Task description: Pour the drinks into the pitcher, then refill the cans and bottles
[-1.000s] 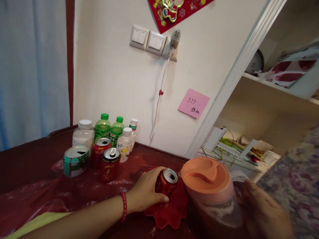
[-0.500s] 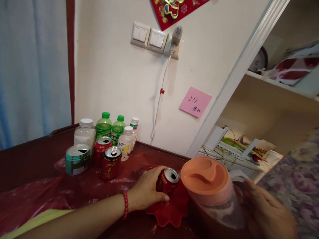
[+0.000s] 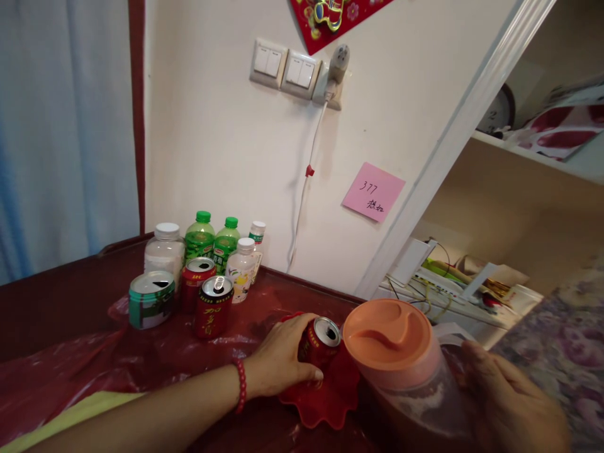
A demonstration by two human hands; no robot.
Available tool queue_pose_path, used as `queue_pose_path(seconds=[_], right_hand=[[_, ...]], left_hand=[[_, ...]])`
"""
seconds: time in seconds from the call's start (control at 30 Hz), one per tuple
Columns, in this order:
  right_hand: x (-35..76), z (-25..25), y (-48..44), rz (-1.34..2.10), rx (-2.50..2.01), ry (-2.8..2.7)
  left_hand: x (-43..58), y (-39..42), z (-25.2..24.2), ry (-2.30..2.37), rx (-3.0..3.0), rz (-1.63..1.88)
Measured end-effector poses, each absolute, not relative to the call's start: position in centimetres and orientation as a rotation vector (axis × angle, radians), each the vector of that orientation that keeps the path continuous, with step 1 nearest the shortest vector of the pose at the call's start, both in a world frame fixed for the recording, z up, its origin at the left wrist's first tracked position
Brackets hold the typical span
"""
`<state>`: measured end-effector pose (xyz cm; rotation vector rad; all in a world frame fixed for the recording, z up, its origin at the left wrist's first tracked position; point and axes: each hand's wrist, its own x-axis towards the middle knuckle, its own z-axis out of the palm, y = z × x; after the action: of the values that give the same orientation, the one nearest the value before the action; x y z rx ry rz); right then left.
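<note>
Wrapped around a red drink can (image 3: 325, 336), my left hand (image 3: 278, 358) wears a red bead bracelet at the wrist. The can's top is open, and it leans slightly to the right over a red wavy-edged dish (image 3: 330, 402). My right hand (image 3: 514, 396) is closed on the handle of a clear plastic pitcher (image 3: 425, 409) with an orange lid (image 3: 389, 333). Tilted toward the can, the pitcher has its lid edge close beside the can's rim. Whether the two touch, I cannot tell. The pitcher's lower part is dim.
To the left stand two more red cans (image 3: 214, 308), a wide green can (image 3: 151, 299), green-capped bottles (image 3: 199, 236), a large white-lidded jar (image 3: 165, 251) and small white-capped bottles (image 3: 241, 270). Red plastic film (image 3: 85, 352) and a yellow cloth (image 3: 80, 415) lie on the table. A wall stands behind.
The whole view has shifted slightly, so everything sits a little to the right. Both hands keep their grips, with the can and pitcher in nearly the same relative position.
</note>
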<state>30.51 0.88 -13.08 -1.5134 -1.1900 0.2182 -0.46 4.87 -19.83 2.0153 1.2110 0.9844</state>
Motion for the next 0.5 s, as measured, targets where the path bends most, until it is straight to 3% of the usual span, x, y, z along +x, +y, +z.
queue_pose_path(seconds=[0.5], right_hand=[[29.2,-12.0,0.1,0.249,-1.591,-1.109]], left_hand=[[-0.4,4.8,-19.5,1.245,2.003,0.939]])
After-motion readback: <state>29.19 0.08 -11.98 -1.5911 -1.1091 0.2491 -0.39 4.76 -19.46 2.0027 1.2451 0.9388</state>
